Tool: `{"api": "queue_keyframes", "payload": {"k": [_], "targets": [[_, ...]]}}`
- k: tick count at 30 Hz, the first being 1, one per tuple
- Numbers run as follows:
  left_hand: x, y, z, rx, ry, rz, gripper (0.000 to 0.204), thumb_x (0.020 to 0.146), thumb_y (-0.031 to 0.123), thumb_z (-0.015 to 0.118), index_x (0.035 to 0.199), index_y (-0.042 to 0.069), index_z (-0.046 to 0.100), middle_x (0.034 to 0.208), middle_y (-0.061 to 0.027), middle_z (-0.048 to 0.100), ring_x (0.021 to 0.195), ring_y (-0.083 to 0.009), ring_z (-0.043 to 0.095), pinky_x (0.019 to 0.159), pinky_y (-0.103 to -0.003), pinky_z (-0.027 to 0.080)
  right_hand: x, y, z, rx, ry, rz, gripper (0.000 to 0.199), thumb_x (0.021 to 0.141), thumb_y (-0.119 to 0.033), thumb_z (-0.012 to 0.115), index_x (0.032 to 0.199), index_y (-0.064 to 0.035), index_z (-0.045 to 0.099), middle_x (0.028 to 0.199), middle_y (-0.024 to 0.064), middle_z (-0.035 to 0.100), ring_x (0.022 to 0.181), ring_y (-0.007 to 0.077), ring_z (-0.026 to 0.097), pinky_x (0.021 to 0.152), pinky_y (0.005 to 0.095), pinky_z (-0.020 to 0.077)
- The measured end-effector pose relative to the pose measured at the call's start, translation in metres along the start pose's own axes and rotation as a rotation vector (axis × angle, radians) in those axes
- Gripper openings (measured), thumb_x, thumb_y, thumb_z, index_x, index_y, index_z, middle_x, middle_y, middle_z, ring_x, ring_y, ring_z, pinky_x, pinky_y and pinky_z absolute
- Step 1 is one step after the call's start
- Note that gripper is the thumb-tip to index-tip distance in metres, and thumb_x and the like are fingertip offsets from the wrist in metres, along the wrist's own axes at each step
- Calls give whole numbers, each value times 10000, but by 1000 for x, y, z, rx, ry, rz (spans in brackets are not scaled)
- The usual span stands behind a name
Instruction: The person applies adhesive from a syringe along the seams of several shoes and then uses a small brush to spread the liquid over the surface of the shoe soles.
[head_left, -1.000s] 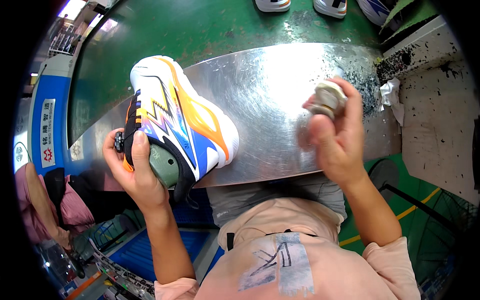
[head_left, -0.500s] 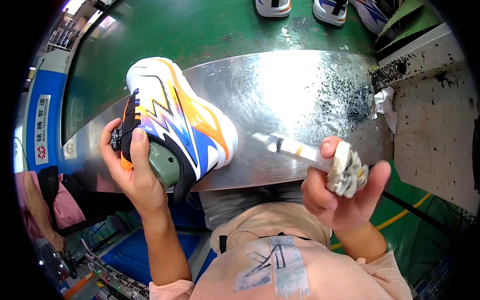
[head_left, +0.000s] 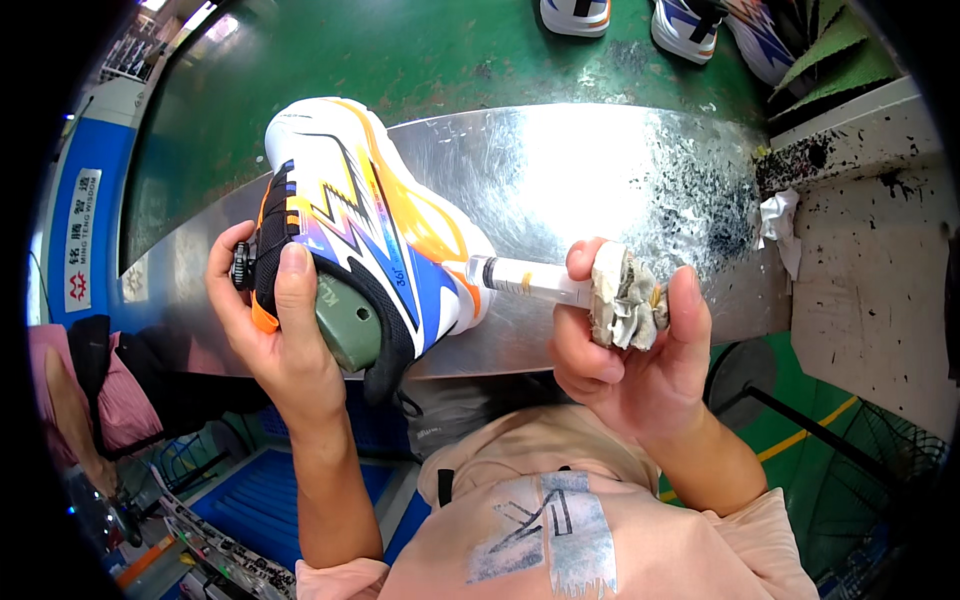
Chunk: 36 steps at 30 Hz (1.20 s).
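My left hand (head_left: 285, 320) grips a sneaker (head_left: 390, 220) by its collar and tongue, thumb over the opening and fingers around the laced front. The shoe is white, blue and orange with black lacing, its toe pointing away from me. A dark green shoe last (head_left: 347, 325) fills its opening. My right hand (head_left: 635, 365) is closed around a clear syringe (head_left: 535, 278), with a grey-white crumpled wad (head_left: 627, 300) at its plunger end. The syringe's front end is at the sneaker's side near the sole; whether the tip touches it I cannot tell.
A shiny metal plate (head_left: 560, 160) lies before me, stained black at its right. Beyond is a green work surface (head_left: 450, 60) with several more sneakers (head_left: 685, 30). A paint-spotted panel (head_left: 870, 240) with crumpled paper (head_left: 778, 225) stands right. Another person's arm (head_left: 75, 400) shows at far left.
My right hand has moved left with the syringe, bringing its front end from beside the sneaker up to its side. My left hand and the sneaker have shifted slightly right in the picture.
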<state>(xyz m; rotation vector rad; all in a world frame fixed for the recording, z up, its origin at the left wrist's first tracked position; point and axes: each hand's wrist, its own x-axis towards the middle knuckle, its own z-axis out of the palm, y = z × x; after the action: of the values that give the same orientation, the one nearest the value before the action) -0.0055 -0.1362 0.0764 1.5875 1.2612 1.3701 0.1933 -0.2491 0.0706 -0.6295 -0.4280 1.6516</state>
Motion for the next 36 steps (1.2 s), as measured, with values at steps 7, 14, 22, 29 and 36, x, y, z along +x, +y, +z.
{"api": "queue_keyframes", "payload": {"k": [7,14,22,29,36], "targets": [[0,2,1,7,16,-10,351,919,150,570,1217,16,441,1031,-102,570,886,-121,560,787,-241,462,-5,2,9,-309,-6,-127,792,830,-714,436,1148,11,416,785,36,459,535,80,414,470,202,321],[1,2,3,36,7,20,355,921,163,569,1222,23,443,1035,-105,568,881,-126,568,777,-241,470,-11,-5,11,-336,38,-141,816,805,-734,442,1127,16,408,725,28,476,512,72,439,448,185,335],[3,8,5,-14,-2,-8,357,905,121,598,1200,-5,443,1031,-85,564,907,-104,538,817,-233,434,45,14,-6,-947,-152,-862,711,786,-460,699,1233,-2,389,957,168,598,797,217,612,663,305,496],[3,6,5,-4,8,3,367,898,126,615,1199,-1,447,1046,-78,534,899,-93,525,803,-222,431,37,9,-8,-1470,-292,-780,673,692,-380,800,1176,-12,510,1064,189,640,815,254,644,686,314,517],[2,6,7,-88,5,-49,350,900,133,610,1188,14,450,1034,-80,558,891,-95,535,797,-220,437,1,-11,-53,-1073,312,-852,598,855,-382,668,1231,18,433,934,57,560,717,98,522,596,216,439]]}}
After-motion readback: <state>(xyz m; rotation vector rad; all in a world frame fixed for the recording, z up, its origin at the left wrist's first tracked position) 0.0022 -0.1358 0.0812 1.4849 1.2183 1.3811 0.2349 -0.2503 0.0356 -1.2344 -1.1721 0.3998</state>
